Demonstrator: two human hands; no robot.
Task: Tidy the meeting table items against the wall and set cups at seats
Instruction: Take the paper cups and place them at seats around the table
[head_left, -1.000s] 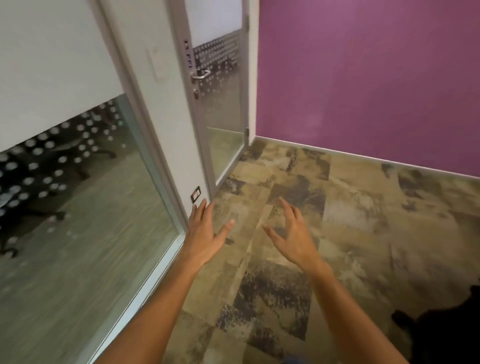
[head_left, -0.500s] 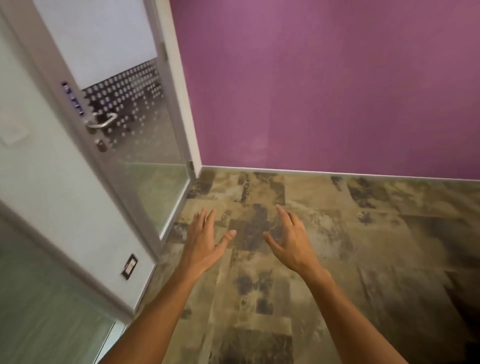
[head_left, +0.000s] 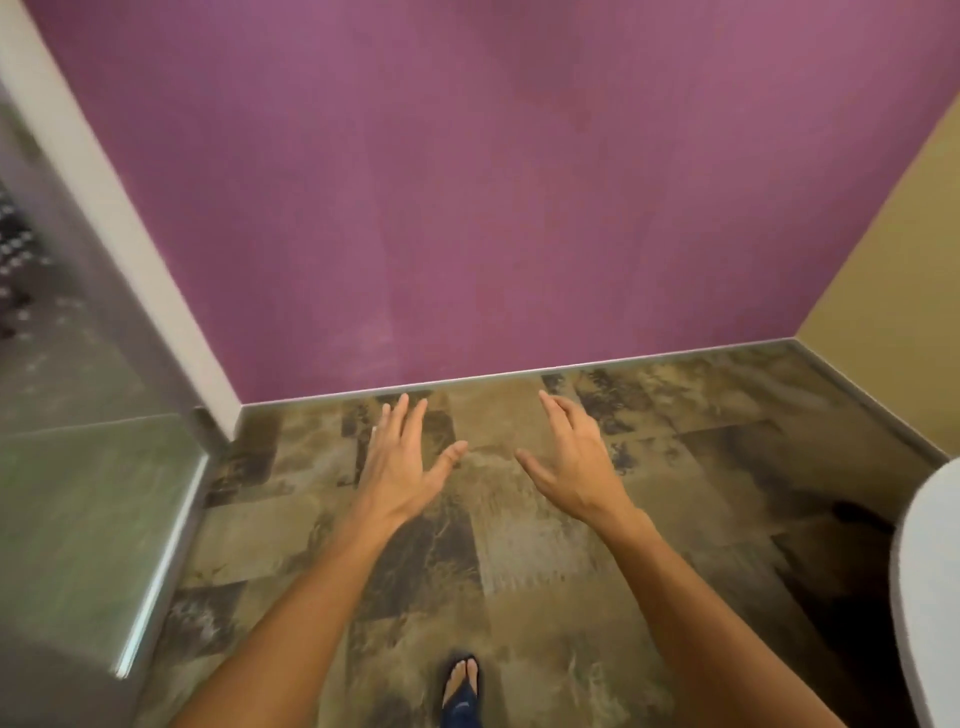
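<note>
Purple wall (head_left: 467, 182) fills the whole upper view, meeting a patchy brown-and-tan floor (head_left: 519, 571) along a pale skirting strip. Off to the right a mustard-yellow wall (head_left: 893, 291) joins it at the far right corner, and down the left side runs a white door frame (head_left: 104, 208) with a glass panel (head_left: 78, 493) beside it, blurred, dotted frosting just visible at its upper left.

And both arms are out in front, bare forearms reaching forward over the floor. Left hand (head_left: 402, 462): palm down, fingers straight and close together, thumb swung wide to the inside, holding nothing at all. Right hand (head_left: 571, 462): same story, fingers extended and only slightly bent, thumb out toward the left hand, nothing in its grasp. A clear gap of floor sits between the two thumbs, and the fingertips point at the base of the purple wall.

Down at the bottom edge, one foot in a dark sandal (head_left: 461, 680) stands on the floor, a bit of dark trouser leg below it. At the right edge, a rounded white edge (head_left: 924, 597) pokes in, with a dark shadowy patch on the floor beside it; whether that is the meeting table, can't tell. No cups or table items in view.
</note>
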